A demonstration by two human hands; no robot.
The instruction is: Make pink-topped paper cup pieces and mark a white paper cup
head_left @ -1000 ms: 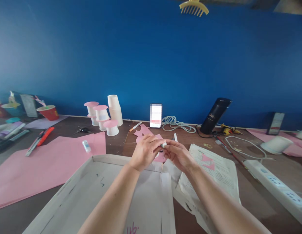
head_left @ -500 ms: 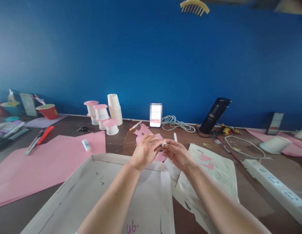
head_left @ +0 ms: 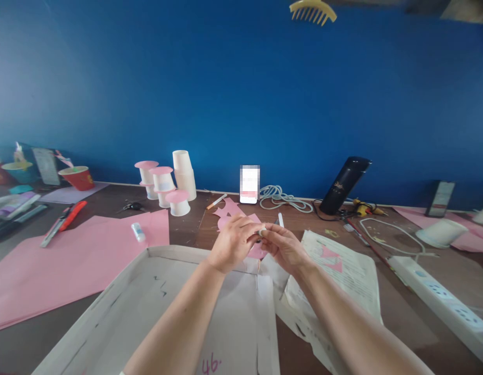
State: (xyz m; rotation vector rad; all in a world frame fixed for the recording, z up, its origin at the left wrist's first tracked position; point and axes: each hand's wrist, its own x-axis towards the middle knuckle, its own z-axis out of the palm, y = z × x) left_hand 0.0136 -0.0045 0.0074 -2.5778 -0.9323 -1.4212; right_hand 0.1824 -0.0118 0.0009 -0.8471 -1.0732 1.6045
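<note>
Centrally, a small white piece [head_left: 262,232] is held between the fingertips of both hands, just above the middle of the frame's lower half. By the left hand [head_left: 232,244] it is gripped from the left, with the fingers curled and the back of the hand turned up; by the right hand [head_left: 285,249] it is pinched from the right between thumb and forefinger. What the piece is cannot be told, as most of it is covered by the fingers.

Behind the hands, pink cut-outs [head_left: 228,208] are seen on the desk [head_left: 424,325], partly hidden by the left hand. A phone [head_left: 250,195] is stood upright beyond them, with a coiled cable [head_left: 284,200] laid beside it at right. At the lower centre and left, a shallow white box [head_left: 148,312] is reached over by the left forearm; "46." is written in it. Printed sheets [head_left: 358,276] are spread below the right hand, with pink scraps [head_left: 332,259] on them.

At left, pink paper [head_left: 85,260] is topped by a small tube [head_left: 138,232] and a cutter [head_left: 64,223]. Paper cups [head_left: 186,179] are stacked upside down at centre left, next to smaller cups capped with pink discs [head_left: 162,171]. At right, a black flask [head_left: 343,187] is seen tilted in the picture.
</note>
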